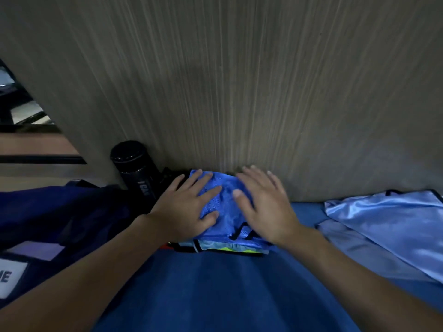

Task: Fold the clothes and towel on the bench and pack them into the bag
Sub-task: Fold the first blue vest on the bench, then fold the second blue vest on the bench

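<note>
A folded bright blue garment (224, 207) with black lettering lies on top of a small stack against the wall; light blue and yellow-green layers (230, 248) show at the stack's front edge. My left hand (185, 204) lies flat on the garment's left side with its fingers spread. My right hand (262, 202) lies flat on its right side, fingers apart too. Neither hand grips the cloth. A dark blue bag (55, 219) sits at the left, touching my left forearm. A shiny light blue cloth (388, 221) lies unfolded at the right on the blue bench (215, 291).
A black bottle (136, 168) leans against the wall between the bag and the stack. The grey wood-grain wall (239, 92) rises directly behind the bench. A white label with dark letters (9, 276) shows on the bag at the lower left.
</note>
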Available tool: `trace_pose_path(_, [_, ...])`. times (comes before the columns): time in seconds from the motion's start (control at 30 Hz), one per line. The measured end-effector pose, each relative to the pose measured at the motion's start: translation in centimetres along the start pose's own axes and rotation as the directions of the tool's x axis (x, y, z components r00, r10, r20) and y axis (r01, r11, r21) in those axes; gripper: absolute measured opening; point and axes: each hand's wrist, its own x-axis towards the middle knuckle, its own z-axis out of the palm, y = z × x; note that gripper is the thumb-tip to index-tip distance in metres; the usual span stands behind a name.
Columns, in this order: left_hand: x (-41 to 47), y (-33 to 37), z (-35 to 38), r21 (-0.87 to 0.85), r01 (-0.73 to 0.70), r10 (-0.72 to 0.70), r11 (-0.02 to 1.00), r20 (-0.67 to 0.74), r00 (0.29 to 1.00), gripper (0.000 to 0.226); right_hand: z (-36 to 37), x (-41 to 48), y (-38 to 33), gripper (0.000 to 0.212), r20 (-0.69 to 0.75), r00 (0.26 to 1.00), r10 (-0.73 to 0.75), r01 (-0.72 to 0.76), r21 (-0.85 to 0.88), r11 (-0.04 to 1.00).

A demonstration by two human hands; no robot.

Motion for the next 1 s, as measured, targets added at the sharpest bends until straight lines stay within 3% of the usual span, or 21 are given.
trace_pose_path(0.1, [-0.4,-0.4,0.4,0.023,-0.009,0.009,1.000,0.011,1.000,0.072,2.3,-1.0,-0.4,0.090,0.348,0.938,0.004,0.035,-0.105,0.994])
trace_pose_path(0.17, [-0.8,-0.9,1.0,0.017,0.008,-0.008,1.000,0.032,0.999,0.076,3.4,-1.7,0.5,0.088,0.433,0.901,0.025,0.041,-0.144,0.989])
trace_pose_path(0.37, [-0.3,-0.9,0.2,0.064,0.013,-0.012,0.998,-0.011,1.000,0.076,4.1,-0.7,1.2,0.069,0.488,0.872,0.032,0.039,-0.134,0.990])
trace_pose_path(0.47, [1.0,-0.3,-0.2,-0.027,-0.026,0.024,0.999,-0.065,0.998,0.076,4.7,-0.1,1.7,0.079,0.493,0.870,-0.003,0.060,-0.100,0.993])
trace_pose_path(0.6, [-0.2,-1.1,2.3,-0.116,0.027,-0.032,0.993,-0.038,0.999,0.083,4.9,-0.5,2.6,0.086,0.459,0.886,-0.058,0.100,-0.068,0.993])
trace_pose_path(0.77, [-0.4,-1.5,2.4,-0.143,0.076,-0.071,0.987,0.043,0.997,0.097,5.1,-1.2,3.5,0.078,0.435,0.899,-0.061,0.105,-0.077,0.992])
trace_pose_path(1.0, [-0.2,-0.9,1.0,-0.110,0.128,-0.113,0.986,0.136,0.984,0.103,3.7,-1.9,4.4,0.079,0.485,0.874,0.016,0.035,-0.097,0.995])
